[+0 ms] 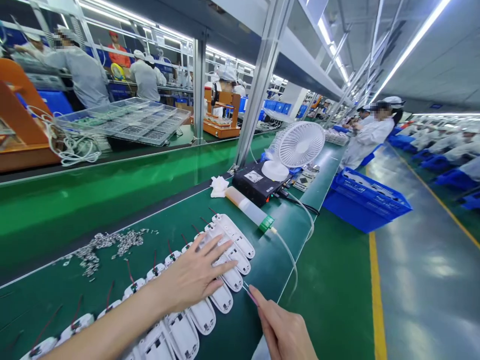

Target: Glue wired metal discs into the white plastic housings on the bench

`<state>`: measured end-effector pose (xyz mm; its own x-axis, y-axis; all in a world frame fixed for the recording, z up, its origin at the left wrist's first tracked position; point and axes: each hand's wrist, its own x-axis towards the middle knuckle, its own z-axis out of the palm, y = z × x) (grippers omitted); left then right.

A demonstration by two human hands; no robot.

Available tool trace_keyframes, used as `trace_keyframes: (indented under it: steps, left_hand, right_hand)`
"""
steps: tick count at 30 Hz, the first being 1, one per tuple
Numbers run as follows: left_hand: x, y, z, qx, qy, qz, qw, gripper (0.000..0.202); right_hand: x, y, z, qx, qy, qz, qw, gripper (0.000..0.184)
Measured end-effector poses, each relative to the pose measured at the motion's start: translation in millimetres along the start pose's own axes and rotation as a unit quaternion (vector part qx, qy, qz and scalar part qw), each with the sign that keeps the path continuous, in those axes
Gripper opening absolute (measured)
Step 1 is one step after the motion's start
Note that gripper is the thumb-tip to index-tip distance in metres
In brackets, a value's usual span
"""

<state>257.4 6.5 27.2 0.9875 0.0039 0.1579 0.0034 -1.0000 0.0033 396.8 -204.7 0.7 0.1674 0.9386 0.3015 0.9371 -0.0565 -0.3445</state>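
A slanting row of white plastic shells (182, 332) lies on the green bench, several with thin red wires sticking out at their far ends. My left hand (193, 275) rests flat across the upper shells, fingers spread, hiding parts of them. My right hand (285, 327) is closed around slim tweezers (250, 294), near the rounded end of one shell. Whether the tips touch that shell I cannot tell. Beyond the row lies a glue syringe (247, 209) with a green cap and a clear hose. Small metal parts (108, 247) are scattered to the left of the shells.
A black control box (258, 182) with a white fan (300, 145) on it stands at the back. Crumpled white tissue (218, 186) lies by the syringe. On the right floor is a blue crate (365, 202). A metal post (262, 80) rises behind the bench; co-workers are farther off.
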Motion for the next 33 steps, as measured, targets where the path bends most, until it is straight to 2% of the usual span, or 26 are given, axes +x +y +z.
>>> trace_keyframes:
  steps: [5, 10, 16, 20, 26, 33]
  left_hand:
    - [-4.0, 1.0, 1.9, -0.005, -0.012, -0.007, 1.000, 0.042]
    - [-2.8, 1.8, 2.1, -0.007, -0.006, -0.009, 1.000, 0.041]
    - [-3.1, 2.7, 1.8, -0.003, -0.001, -0.005, 1.000, 0.040]
    - [-3.0, 3.3, 1.8, 0.002, 0.010, -0.011, 1.000, 0.038]
    - [-3.7, 1.3, 4.7, 0.004, 0.019, 0.004, 1.000, 0.038]
    - [-3.7, 1.9, 2.7, -0.001, 0.013, -0.003, 1.000, 0.038]
  right_hand:
    - [1.3, -1.2, 6.7, -0.019, -0.012, -0.040, 0.999, 0.045]
    - [6.8, -5.8, 3.9, -0.086, -0.002, -0.072, 0.994, 0.041]
    - [11.8, -5.8, 1.6, -0.165, 0.001, -0.119, 0.979, 0.050]
    - [6.9, -5.2, 1.4, -0.133, 0.001, -0.112, 0.985, 0.053]
    - [-6.1, -20.1, 4.3, -0.035, -0.015, -0.070, 0.997, 0.043]
    - [-6.2, -27.0, 9.4, -0.065, -0.011, -0.081, 0.995, 0.040]
